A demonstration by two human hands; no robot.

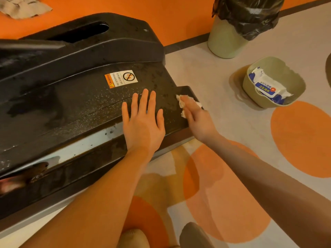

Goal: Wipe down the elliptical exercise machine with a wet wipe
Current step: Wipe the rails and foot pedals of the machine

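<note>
The black base shroud of the elliptical machine [75,97] lies low on the floor [223,68], its long axis running from the lower left up toward the right, where it ends in a squared corner near the middle of the view. A warning sticker [121,78] reading "No stepping on surface" sits on its sloped, speckled top, and a pale strip shows along its lower edge. At that right-hand corner a crumpled white wet wipe [182,102] is pressed against the plastic under the right hand [195,117], whose fingers curl around it. Just beside it, the left hand [143,122] lies flat on the shroud, palm down, fingers straight and spread, pointing away from the person. Both bare forearms reach in from the bottom of the frame.

To the right, well apart from the machine, a pale green bowl-shaped tub [250,86] on the floor holds a blue-and-white pack of wipes [266,85]. Behind it, against the orange wall [179,15], stands a green waste bin [225,43] lined with a black bag [249,15]. A crumpled cloth [23,7] lies at the upper left. The floor carries large orange circles on a light ground.
</note>
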